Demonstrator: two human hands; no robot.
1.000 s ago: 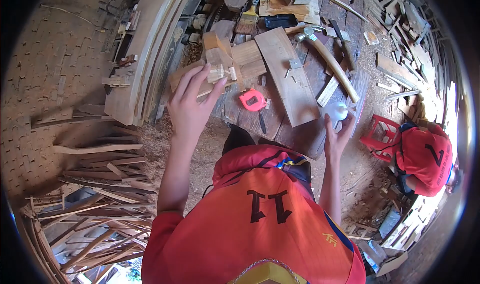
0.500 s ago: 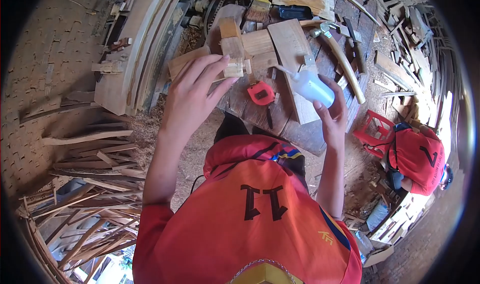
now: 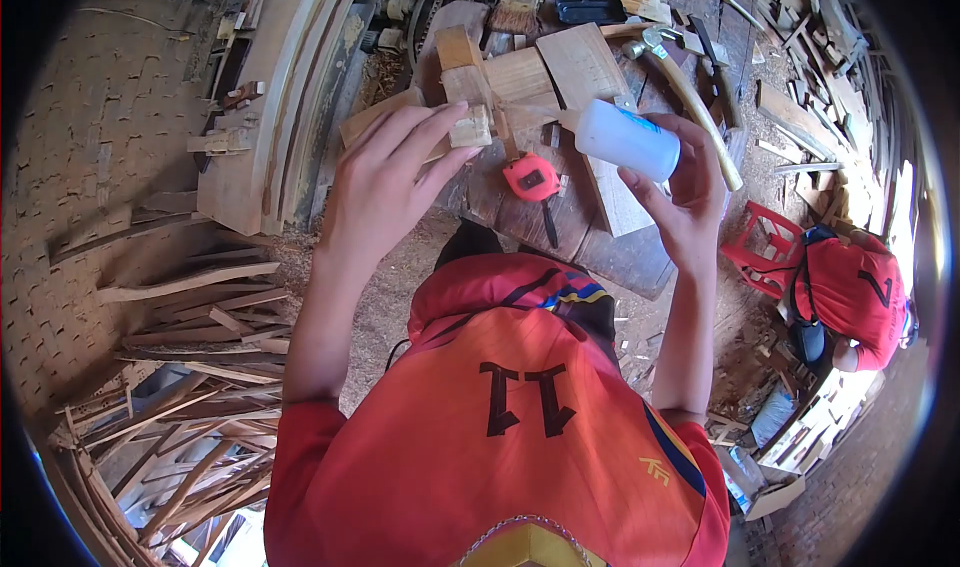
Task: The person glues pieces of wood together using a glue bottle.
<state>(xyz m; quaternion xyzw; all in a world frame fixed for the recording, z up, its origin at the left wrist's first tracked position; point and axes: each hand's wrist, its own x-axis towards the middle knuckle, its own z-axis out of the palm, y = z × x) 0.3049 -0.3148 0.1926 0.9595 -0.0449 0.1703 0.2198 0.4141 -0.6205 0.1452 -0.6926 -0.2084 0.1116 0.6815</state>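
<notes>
The left hand (image 3: 395, 167) is part-closed, its thumb and fingers around the near end of a pale rectangular wooden block (image 3: 468, 92). The right hand (image 3: 690, 177) curls around a translucent, blue-white plastic squeeze bottle (image 3: 626, 140), whose nozzle points toward ten o'clock. From the red tape measure (image 3: 531, 177), the block lies toward ten o'clock and the bottle toward two. A bare strip of the dark wooden worktop (image 3: 592, 250) separates the tape measure from the near edge; the wooden-handled claw hammer (image 3: 690, 92) lies beyond the bottle, toward two o'clock.
</notes>
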